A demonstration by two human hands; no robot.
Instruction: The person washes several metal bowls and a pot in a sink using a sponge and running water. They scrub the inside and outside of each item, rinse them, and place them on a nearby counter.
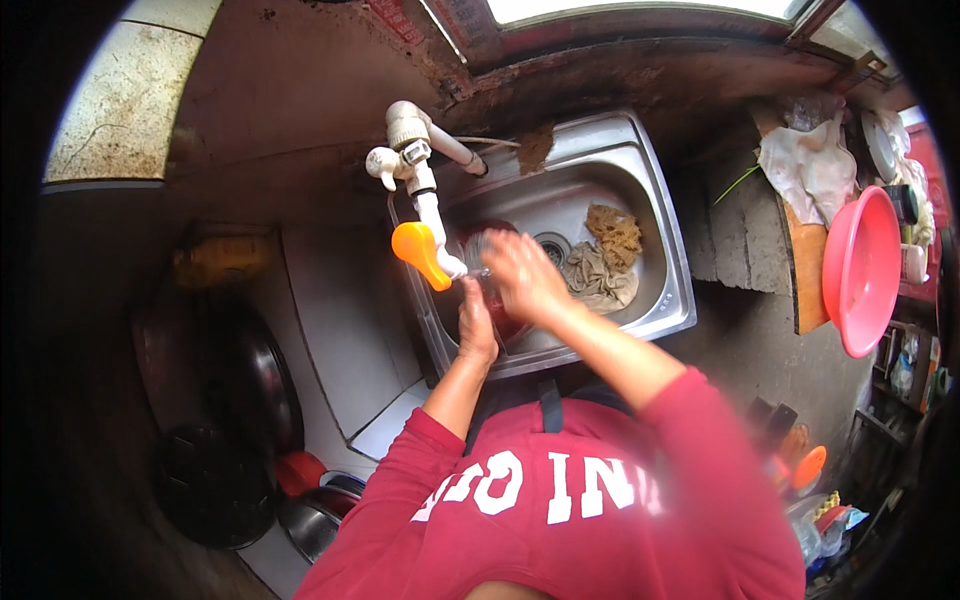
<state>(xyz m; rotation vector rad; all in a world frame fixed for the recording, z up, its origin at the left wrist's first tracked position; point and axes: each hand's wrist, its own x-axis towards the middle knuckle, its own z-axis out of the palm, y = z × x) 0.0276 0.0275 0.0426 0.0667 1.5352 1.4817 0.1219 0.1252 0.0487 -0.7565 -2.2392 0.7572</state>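
My left hand (477, 322) is at the left side of a stainless steel sink (660, 180), just under the white faucet spout (450, 264) with its orange lever handle (417, 247). Blurred by motion, my right hand (525, 276) is over the basin, near the left one. A thin clear streak shows between the hands; I cannot tell whether it is water or a held object. Beneath them lies a dark red round thing (498, 301), mostly hidden. To the right of the drain (553, 247) are a tan mesh scrubber (616, 234) and a crumpled grey-beige cloth (600, 279).
A white pipe (456, 148) rises behind the sink. On the right, a pink plastic basin (862, 274) leans on its side by a wooden board (810, 277) and a white cloth (810, 165). Dark pans (255, 375) and a metal bowl (311, 521) stand at lower left.
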